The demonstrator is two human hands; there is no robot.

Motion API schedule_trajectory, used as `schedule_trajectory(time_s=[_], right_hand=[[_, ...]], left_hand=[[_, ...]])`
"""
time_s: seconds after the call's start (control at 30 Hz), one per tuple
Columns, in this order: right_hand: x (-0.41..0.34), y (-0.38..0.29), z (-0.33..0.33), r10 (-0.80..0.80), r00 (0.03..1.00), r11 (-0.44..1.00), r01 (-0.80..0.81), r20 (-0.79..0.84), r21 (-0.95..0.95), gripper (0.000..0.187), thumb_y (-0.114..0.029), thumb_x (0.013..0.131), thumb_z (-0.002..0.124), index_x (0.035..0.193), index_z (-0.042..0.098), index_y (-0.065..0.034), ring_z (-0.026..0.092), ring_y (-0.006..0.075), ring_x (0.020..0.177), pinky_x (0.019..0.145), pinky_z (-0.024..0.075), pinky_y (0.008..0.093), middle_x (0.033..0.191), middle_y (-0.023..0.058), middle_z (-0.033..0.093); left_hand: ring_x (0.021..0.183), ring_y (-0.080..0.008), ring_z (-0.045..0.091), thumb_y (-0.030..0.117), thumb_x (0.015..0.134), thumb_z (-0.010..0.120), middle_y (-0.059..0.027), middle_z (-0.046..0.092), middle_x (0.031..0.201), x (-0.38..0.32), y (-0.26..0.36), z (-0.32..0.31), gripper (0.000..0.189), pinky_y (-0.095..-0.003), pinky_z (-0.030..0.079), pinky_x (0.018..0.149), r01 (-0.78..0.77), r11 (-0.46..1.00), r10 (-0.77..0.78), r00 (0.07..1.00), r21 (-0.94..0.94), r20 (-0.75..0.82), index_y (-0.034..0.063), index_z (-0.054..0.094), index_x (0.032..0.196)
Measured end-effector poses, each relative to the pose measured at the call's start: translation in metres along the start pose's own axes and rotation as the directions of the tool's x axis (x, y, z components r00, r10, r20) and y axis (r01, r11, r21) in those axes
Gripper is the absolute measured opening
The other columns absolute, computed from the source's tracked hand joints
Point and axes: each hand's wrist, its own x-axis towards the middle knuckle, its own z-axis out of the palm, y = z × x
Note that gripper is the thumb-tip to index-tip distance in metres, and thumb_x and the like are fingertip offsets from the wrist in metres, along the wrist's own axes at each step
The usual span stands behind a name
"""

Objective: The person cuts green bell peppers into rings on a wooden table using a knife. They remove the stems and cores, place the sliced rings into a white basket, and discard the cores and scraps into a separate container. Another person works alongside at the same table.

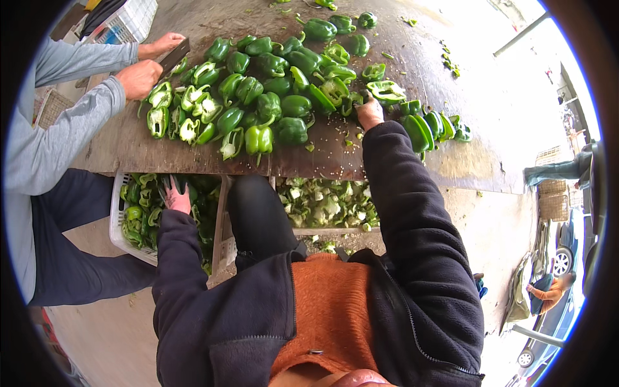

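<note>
My left hand [178, 199] reaches into a white plastic crate [116, 220] below the table edge, its fingers apart over cut green bell peppers [140, 227]. Dark shapes at its fingertips are hard to make out. Above the tabletop, my right hand [371, 115] has its fingers bent at a cut green pepper [349, 104], partly covering it; whether it grips the piece is unclear. Just beyond it lies a pepper half [386, 91] with its pale inside up. Whole peppers [296, 105] form a pile left of that hand, and several cut pieces [425, 128] stand in a row to its right.
At the left, a co-worker's hands [141, 77] hold a broad-bladed knife [175, 57] over peppers on the wooden table [309, 162]. A container of pepper cores and trimmings [331, 203] sits under the table edge. White crates [133, 22] stand at the far left.
</note>
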Motion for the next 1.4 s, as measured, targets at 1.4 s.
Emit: schedule_trajectory(time_s=[1.4], right_hand=[[-0.264, -0.033, -0.083, -0.43, 0.816, 0.22, -0.32, 0.386, 0.921, 0.037, -0.028, 0.098, 0.054, 0.126, 0.055, -0.0032, 0.051, 0.0067, 0.055, 0.048, 0.0405, 0.0204, 0.076, 0.0006, 0.06]], left_hand=[[0.104, -0.0176, 0.06, -0.006, 0.086, 0.059, -0.0088, 0.058, 0.121, -0.243, 0.25, -0.077, 0.057, -0.0271, 0.049, 0.088, -0.191, 0.202, 0.643, 0.766, -0.961, -0.017, 0.0038, 0.041, 0.139]])
